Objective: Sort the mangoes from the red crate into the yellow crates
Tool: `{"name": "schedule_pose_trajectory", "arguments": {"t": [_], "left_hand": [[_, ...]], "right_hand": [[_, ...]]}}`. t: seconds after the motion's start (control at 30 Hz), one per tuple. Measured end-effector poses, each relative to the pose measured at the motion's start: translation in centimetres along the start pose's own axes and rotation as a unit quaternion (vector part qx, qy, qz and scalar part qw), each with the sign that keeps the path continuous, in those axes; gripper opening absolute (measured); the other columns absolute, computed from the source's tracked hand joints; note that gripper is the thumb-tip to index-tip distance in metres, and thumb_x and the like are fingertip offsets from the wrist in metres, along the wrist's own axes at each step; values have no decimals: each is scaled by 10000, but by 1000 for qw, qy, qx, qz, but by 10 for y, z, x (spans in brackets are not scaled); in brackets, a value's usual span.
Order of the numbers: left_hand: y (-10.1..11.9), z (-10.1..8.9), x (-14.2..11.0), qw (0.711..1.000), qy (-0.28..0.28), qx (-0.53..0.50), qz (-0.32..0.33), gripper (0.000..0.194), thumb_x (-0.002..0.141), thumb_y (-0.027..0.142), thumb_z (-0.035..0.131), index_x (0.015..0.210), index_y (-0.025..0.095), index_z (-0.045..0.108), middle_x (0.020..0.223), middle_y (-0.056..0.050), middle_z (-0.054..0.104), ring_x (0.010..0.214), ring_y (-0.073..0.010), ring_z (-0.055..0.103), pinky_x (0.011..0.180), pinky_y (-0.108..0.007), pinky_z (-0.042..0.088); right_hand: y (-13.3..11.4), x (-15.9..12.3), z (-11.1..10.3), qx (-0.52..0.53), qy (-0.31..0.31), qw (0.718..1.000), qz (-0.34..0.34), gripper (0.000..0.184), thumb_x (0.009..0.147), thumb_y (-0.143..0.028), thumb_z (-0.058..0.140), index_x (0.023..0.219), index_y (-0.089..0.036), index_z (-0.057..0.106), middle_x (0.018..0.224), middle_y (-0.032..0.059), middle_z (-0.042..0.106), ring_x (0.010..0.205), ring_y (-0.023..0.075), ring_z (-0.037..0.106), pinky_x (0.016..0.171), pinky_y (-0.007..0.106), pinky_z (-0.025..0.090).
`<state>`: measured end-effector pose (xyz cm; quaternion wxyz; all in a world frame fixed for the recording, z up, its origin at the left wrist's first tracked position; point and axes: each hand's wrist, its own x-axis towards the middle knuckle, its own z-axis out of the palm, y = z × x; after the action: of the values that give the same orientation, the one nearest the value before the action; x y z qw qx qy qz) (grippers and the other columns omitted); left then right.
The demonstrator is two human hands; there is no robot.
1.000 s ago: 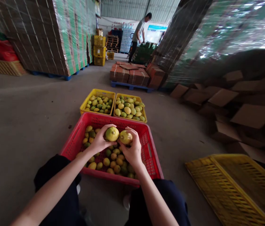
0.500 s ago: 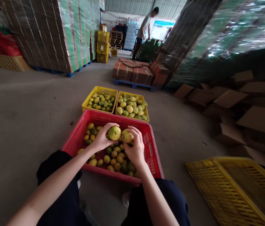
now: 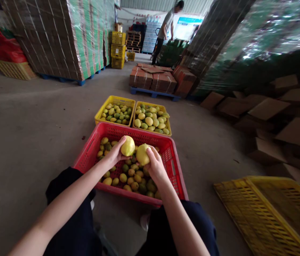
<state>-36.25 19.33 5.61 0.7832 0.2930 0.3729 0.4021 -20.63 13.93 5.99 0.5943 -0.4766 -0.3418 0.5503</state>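
Over the large red crate (image 3: 175,167), my left hand (image 3: 115,153) is closed round a yellow lemon (image 3: 127,146). My right hand (image 3: 155,161) grips another yellow lemon (image 3: 142,154) from its right side, thumb on top. The two lemons are close together, with a small gap between them. Below them, many smaller yellow and green lemons (image 3: 131,179) lie loose in the red crate, partly hidden by my hands and forearms. Two yellow crates touch or nearly touch its far side: the left one (image 3: 96,116) and the right one (image 3: 169,128) both hold yellow-green lemons.
An empty-looking yellow crate (image 3: 261,213) lies tilted at my right. Open cardboard boxes (image 3: 299,131) pile up behind it. Flattened cartons (image 3: 152,79) sit on a blue pallet ahead. A person (image 3: 165,28) stands beyond them. Wrapped carton stacks (image 3: 56,35) rise on both sides.
Both lemons have been turned in my hands, so their stem ends no longer face me and yellower sides show. My hands have moved slightly, and the view has shifted a little.
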Motion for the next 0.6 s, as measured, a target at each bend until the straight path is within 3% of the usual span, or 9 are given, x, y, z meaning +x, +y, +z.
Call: {"name": "schedule_pose_trajectory", "arguments": {"t": [0.2,0.27,0.4,0.47,0.6], "left_hand": [[3,3,0,993,8,-108,-43,268,827,371,637,926,123,655,825,-78,702,674,-158,658,579,-237,542],[1,3,0,991,-24,-125,-36,256,820,315,642,967,106,658,893,-97,708,756,-178,673,645,-254,552],[-3,4,-4,982,-94,-161,-6,348,810,335,642,1077,112,643,967,-105,703,855,-206,677,760,-309,552],[-5,6,-6,979,-100,-177,-17,380,833,402,609,1082,118,640,950,-105,702,853,-214,679,777,-348,555],[-9,8,-5,968,-73,-228,-76,438,881,499,494,901,91,652,823,-115,694,816,-229,680,734,-381,568]], "right_hand": [[6,8,6,122,11,981,153,367,777,-526,607,782,-160,627,554,11,634,447,151,590,353,233,452],[6,11,4,142,40,977,152,357,788,-519,592,759,-164,621,564,14,644,458,151,596,361,235,452],[9,18,0,149,116,979,81,270,759,-441,656,850,-189,622,681,-16,685,581,147,633,485,244,521],[11,20,0,158,130,976,74,260,742,-417,680,865,-197,615,708,-27,687,599,138,630,513,241,527],[14,23,1,178,121,967,133,285,734,-455,679,796,-186,607,660,-11,668,555,140,607,477,243,500]]}}
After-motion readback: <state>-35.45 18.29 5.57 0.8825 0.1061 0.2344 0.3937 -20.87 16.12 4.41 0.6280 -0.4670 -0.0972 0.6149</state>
